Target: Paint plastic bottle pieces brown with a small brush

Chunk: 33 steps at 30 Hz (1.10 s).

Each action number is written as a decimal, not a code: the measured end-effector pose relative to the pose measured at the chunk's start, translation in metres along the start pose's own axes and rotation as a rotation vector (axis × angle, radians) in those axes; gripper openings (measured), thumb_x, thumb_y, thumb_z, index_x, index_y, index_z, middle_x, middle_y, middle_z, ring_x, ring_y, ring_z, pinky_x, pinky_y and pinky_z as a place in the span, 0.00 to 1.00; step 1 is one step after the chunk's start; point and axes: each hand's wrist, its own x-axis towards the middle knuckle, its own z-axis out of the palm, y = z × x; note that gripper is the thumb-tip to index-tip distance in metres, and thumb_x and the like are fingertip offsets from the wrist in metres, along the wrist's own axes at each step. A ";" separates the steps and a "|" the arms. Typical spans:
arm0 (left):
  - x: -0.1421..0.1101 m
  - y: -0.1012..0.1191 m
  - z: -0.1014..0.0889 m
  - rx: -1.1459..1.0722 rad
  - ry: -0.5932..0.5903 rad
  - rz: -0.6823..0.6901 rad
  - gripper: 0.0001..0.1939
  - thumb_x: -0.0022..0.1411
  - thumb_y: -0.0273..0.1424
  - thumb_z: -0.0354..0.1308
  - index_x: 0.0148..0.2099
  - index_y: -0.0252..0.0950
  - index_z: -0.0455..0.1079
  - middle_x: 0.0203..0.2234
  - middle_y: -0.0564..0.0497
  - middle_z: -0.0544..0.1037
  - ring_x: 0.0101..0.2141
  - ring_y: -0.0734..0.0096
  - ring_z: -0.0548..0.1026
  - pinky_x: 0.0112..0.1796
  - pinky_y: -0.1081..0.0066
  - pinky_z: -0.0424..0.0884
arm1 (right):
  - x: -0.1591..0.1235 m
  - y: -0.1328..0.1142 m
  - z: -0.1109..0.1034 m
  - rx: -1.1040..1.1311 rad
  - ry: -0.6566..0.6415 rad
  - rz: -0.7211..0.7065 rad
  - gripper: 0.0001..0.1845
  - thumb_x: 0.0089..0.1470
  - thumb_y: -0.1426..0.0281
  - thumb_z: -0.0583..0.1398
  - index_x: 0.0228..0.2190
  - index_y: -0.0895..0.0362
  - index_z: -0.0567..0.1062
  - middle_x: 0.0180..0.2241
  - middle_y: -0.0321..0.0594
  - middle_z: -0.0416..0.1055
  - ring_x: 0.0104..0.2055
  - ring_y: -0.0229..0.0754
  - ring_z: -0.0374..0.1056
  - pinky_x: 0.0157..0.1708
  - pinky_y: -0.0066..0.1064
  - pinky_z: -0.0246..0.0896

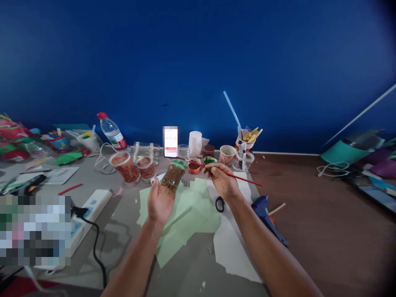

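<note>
My left hand [160, 203] is closed around a clear plastic bottle piece [173, 175] painted brown with a green rim, held tilted above light green paper sheets [185, 210]. My right hand [222, 180] pinches a thin red paintbrush [244, 179], whose tip reaches left toward the bottle's green rim and the small paint pots. A red paint pot [194, 166] and a green paint pot [210, 160] stand just behind the brush.
Two brown-painted plastic cups [125, 166] stand to the left, with a water bottle [111, 132] behind. A cup of tools [246, 144], a paper cup [227, 154], scissors [220, 204], a blue glue gun [267, 218] and a power strip [89, 210] lie around. White paper [232, 247] lies under my right arm.
</note>
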 end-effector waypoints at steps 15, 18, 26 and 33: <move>0.006 -0.020 -0.010 0.250 -0.001 0.282 0.17 0.53 0.45 0.64 0.36 0.36 0.76 0.42 0.46 0.81 0.53 0.59 0.72 0.54 0.63 0.64 | -0.001 0.007 0.000 -0.120 -0.030 0.023 0.06 0.47 0.68 0.63 0.28 0.52 0.81 0.24 0.37 0.75 0.27 0.40 0.64 0.31 0.34 0.57; 0.006 -0.021 -0.011 0.261 -0.003 0.285 0.16 0.53 0.44 0.65 0.34 0.36 0.76 0.40 0.46 0.81 0.52 0.59 0.73 0.54 0.63 0.64 | -0.001 0.008 0.000 -0.111 -0.033 0.022 0.06 0.48 0.68 0.63 0.28 0.52 0.81 0.23 0.37 0.75 0.26 0.39 0.63 0.30 0.34 0.56; 0.007 -0.020 -0.013 0.273 0.004 0.285 0.17 0.52 0.45 0.65 0.37 0.35 0.76 0.42 0.46 0.81 0.50 0.60 0.73 0.53 0.64 0.64 | 0.000 0.013 -0.001 -0.159 -0.039 0.010 0.07 0.50 0.66 0.62 0.30 0.54 0.80 0.24 0.38 0.77 0.26 0.39 0.65 0.28 0.33 0.57; 0.004 -0.018 -0.012 0.253 0.016 0.277 0.19 0.53 0.46 0.64 0.39 0.36 0.76 0.43 0.46 0.80 0.50 0.61 0.74 0.53 0.64 0.65 | 0.000 0.013 -0.002 -0.173 -0.036 0.002 0.07 0.50 0.67 0.62 0.30 0.54 0.80 0.24 0.38 0.77 0.25 0.38 0.65 0.28 0.32 0.57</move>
